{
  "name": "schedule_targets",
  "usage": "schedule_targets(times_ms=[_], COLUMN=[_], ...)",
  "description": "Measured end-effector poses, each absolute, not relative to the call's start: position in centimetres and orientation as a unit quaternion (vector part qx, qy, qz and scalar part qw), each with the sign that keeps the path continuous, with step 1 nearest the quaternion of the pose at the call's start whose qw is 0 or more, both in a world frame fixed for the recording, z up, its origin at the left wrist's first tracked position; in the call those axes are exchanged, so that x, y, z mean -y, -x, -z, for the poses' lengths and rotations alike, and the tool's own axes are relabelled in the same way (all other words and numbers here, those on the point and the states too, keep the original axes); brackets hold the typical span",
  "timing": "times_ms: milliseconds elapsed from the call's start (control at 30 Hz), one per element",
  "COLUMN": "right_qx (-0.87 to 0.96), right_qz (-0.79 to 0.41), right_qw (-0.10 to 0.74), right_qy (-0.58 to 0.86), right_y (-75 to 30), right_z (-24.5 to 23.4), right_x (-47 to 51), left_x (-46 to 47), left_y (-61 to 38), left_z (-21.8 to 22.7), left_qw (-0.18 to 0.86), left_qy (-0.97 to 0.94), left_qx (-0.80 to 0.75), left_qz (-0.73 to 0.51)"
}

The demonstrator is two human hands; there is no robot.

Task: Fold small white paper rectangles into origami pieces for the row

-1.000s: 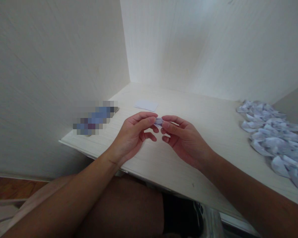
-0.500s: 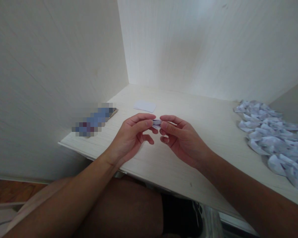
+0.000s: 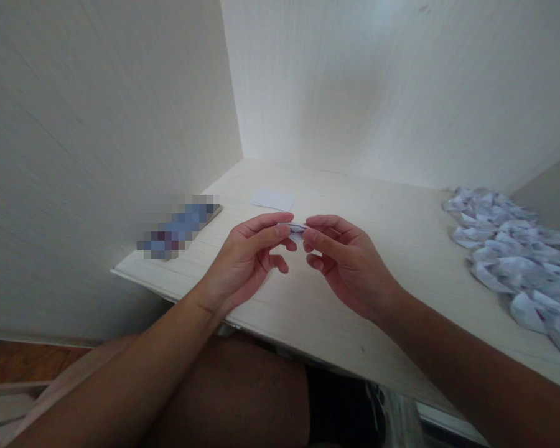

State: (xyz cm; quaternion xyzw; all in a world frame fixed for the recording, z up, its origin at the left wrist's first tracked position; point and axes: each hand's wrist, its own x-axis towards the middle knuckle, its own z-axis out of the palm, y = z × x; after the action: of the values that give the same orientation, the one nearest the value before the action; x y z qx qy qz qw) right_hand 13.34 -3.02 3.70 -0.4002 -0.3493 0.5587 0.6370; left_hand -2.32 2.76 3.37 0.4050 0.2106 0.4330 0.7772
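Note:
A small folded piece of white paper (image 3: 297,228) is pinched between both my hands, just above the pale wooden desk (image 3: 401,249). My left hand (image 3: 252,255) grips its left end with thumb and forefinger. My right hand (image 3: 343,258) grips the right end the same way, its other fingers curled. Most of the paper is hidden by my fingertips.
A flat white paper slip (image 3: 273,200) lies on the desk behind my hands. A pile of several folded paper pieces (image 3: 513,255) covers the right side. A blurred-out flat object (image 3: 180,227) lies near the left edge. Pale walls close the desk on the left and back.
My hands have stayed together on the small paper, with only slight finger shifts. The view has moved a little.

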Motion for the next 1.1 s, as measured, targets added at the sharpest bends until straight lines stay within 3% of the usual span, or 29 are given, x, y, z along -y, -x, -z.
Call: schedule_targets(times_ms=[1100], right_qx=[0.392], right_qz=[-0.595], right_qw=[0.561], right_qy=[0.421], right_y=[-14.1], right_z=[-3.9], right_x=[2.9], left_x=[-4.9], left_y=[4.3], left_z=[-3.5], left_qw=[0.794], left_qy=[-0.459], left_qx=[-0.214], left_qz=[-0.336])
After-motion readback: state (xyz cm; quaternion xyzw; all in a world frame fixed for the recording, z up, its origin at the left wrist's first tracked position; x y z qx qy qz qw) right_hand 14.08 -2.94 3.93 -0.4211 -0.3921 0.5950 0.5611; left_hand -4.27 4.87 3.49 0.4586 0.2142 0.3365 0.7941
